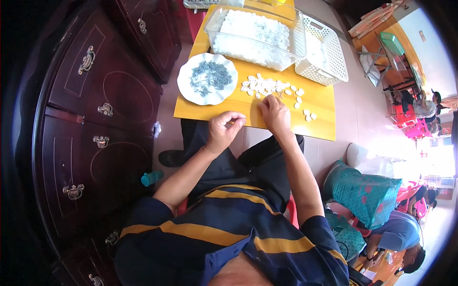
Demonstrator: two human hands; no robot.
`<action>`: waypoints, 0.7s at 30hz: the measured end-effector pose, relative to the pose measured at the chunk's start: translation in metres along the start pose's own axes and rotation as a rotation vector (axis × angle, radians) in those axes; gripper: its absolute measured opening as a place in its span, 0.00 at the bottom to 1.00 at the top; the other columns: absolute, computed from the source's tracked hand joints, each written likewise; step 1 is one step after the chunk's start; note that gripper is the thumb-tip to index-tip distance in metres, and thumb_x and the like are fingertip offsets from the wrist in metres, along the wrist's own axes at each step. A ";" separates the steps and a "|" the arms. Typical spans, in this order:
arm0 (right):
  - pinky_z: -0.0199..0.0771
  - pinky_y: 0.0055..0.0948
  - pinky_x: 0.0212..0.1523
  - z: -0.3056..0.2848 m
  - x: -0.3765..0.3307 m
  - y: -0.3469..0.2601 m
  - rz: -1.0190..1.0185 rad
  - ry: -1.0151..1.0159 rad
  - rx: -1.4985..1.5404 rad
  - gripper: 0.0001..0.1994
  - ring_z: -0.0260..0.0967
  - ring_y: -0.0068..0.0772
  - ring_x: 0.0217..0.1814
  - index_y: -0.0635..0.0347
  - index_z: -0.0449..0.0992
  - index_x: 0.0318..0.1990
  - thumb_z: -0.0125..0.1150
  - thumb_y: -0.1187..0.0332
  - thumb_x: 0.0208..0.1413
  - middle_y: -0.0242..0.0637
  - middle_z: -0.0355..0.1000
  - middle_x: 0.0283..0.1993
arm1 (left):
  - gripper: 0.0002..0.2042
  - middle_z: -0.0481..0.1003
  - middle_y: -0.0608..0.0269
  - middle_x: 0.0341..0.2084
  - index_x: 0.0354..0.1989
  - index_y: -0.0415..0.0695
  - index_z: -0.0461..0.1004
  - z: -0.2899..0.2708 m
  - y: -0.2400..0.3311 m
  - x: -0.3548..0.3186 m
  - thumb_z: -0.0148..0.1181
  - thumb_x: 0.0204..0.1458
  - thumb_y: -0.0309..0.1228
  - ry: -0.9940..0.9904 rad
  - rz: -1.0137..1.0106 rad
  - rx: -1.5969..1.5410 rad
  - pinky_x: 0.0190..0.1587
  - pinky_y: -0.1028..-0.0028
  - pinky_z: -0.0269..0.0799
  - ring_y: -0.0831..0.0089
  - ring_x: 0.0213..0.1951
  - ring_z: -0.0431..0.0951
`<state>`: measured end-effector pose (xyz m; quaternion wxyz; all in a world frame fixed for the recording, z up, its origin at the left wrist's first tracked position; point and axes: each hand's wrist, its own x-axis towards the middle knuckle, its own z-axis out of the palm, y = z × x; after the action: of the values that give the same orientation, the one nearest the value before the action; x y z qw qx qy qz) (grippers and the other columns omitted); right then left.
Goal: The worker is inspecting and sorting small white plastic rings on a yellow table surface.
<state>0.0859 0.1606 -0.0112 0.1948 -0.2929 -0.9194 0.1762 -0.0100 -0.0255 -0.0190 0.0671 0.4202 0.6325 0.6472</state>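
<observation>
My left hand is just off the table's near edge, its thumb and fingertips drawn together in a pinch. Whatever it may hold is too small to make out. Over the tabletop, my right hand has its fingers curled down beside a loose pile of small white round pieces. Its fingertips are partly hidden, so anything between them cannot be seen. A white plate with a wavy rim stands left of the pile. Many small dark grey-green slivers lie heaped on it.
Behind the pile, a clear plastic bin holds many small white pieces. A white perforated basket stands to its right on the yellow table. Dark wooden cabinets line the left. Teal bags and other people are to the right.
</observation>
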 end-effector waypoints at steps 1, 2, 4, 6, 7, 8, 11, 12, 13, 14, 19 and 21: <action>0.77 0.40 0.38 -0.001 -0.005 0.001 0.003 0.002 0.001 0.10 0.78 0.44 0.37 0.61 0.78 0.39 0.67 0.63 0.58 0.43 0.77 0.35 | 0.02 0.81 0.68 0.28 0.37 0.38 0.80 0.001 0.002 0.001 0.67 0.58 0.22 0.002 -0.127 -0.085 0.35 0.79 0.74 0.80 0.29 0.79; 0.75 0.34 0.36 -0.003 -0.013 0.000 0.094 0.007 0.232 0.10 0.76 0.36 0.35 0.61 0.78 0.40 0.66 0.64 0.61 0.38 0.76 0.34 | 0.03 0.80 0.71 0.29 0.38 0.37 0.80 0.001 0.002 0.003 0.65 0.61 0.24 -0.017 -0.161 -0.115 0.37 0.80 0.74 0.84 0.30 0.76; 0.73 0.29 0.34 -0.005 -0.029 -0.002 0.196 0.013 0.464 0.10 0.73 0.28 0.32 0.61 0.78 0.41 0.66 0.64 0.63 0.34 0.74 0.32 | 0.03 0.80 0.70 0.30 0.39 0.37 0.80 0.006 0.004 0.004 0.64 0.61 0.24 -0.020 -0.217 -0.182 0.38 0.80 0.74 0.84 0.32 0.77; 0.68 0.20 0.33 -0.014 -0.047 -0.011 0.522 -0.006 1.121 0.08 0.65 0.16 0.31 0.60 0.79 0.44 0.64 0.65 0.66 0.24 0.71 0.31 | 0.04 0.80 0.69 0.31 0.40 0.36 0.80 0.017 0.004 0.005 0.64 0.62 0.25 -0.049 -0.289 -0.239 0.40 0.80 0.73 0.83 0.33 0.77; 0.68 0.20 0.33 -0.016 -0.054 -0.010 0.547 0.004 1.130 0.08 0.65 0.16 0.31 0.60 0.79 0.44 0.64 0.65 0.66 0.24 0.71 0.31 | 0.05 0.80 0.69 0.31 0.40 0.36 0.80 0.024 0.000 0.006 0.63 0.62 0.25 -0.047 -0.320 -0.321 0.39 0.80 0.73 0.83 0.33 0.77; 0.67 0.18 0.33 -0.021 -0.064 -0.010 0.566 -0.020 1.217 0.08 0.65 0.16 0.30 0.59 0.79 0.46 0.63 0.66 0.67 0.23 0.71 0.32 | 0.05 0.80 0.69 0.30 0.40 0.36 0.81 0.031 -0.001 0.006 0.63 0.63 0.26 -0.052 -0.353 -0.409 0.38 0.80 0.73 0.83 0.32 0.77; 0.68 0.17 0.35 -0.032 -0.083 -0.014 0.637 -0.034 1.351 0.07 0.66 0.15 0.31 0.58 0.79 0.48 0.63 0.67 0.67 0.23 0.72 0.33 | 0.06 0.79 0.71 0.30 0.41 0.37 0.81 0.043 0.003 0.006 0.63 0.63 0.27 -0.086 -0.399 -0.508 0.38 0.81 0.71 0.84 0.32 0.74; 0.68 0.16 0.35 -0.036 -0.088 -0.016 0.632 -0.031 1.396 0.07 0.67 0.15 0.31 0.58 0.78 0.48 0.63 0.67 0.67 0.24 0.73 0.34 | 0.06 0.79 0.70 0.30 0.41 0.37 0.81 0.047 0.008 0.004 0.63 0.63 0.28 -0.092 -0.439 -0.512 0.38 0.81 0.70 0.85 0.32 0.73; 0.68 0.16 0.35 -0.038 -0.093 -0.017 0.625 -0.028 1.441 0.07 0.67 0.15 0.31 0.58 0.78 0.48 0.62 0.67 0.67 0.25 0.74 0.34 | 0.06 0.79 0.70 0.30 0.41 0.37 0.81 0.049 0.010 0.001 0.63 0.63 0.28 -0.114 -0.453 -0.507 0.38 0.81 0.70 0.85 0.32 0.73; 0.68 0.17 0.36 -0.040 -0.097 -0.016 0.631 -0.023 1.430 0.06 0.68 0.15 0.32 0.58 0.78 0.47 0.62 0.68 0.67 0.26 0.75 0.35 | 0.06 0.79 0.71 0.30 0.41 0.37 0.81 0.053 0.012 0.000 0.63 0.63 0.28 -0.132 -0.453 -0.495 0.38 0.81 0.70 0.85 0.32 0.73; 0.67 0.17 0.35 -0.041 -0.114 -0.009 0.572 0.044 1.439 0.06 0.67 0.14 0.32 0.59 0.78 0.47 0.63 0.69 0.67 0.27 0.77 0.36 | 0.05 0.78 0.71 0.30 0.40 0.37 0.81 0.066 0.019 -0.007 0.63 0.63 0.27 -0.229 -0.442 -0.447 0.38 0.81 0.70 0.84 0.33 0.73; 0.66 0.16 0.35 -0.040 -0.119 -0.006 0.546 0.084 1.423 0.06 0.67 0.13 0.31 0.60 0.79 0.47 0.63 0.70 0.66 0.26 0.77 0.36 | 0.05 0.79 0.71 0.30 0.40 0.37 0.81 0.070 0.023 -0.009 0.63 0.63 0.26 -0.262 -0.416 -0.441 0.38 0.81 0.70 0.84 0.33 0.74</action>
<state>0.1907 0.0920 -0.0045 0.3210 -0.3200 -0.4711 0.7567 0.0502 0.0178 -0.0142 0.3681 0.3370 0.5356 0.6813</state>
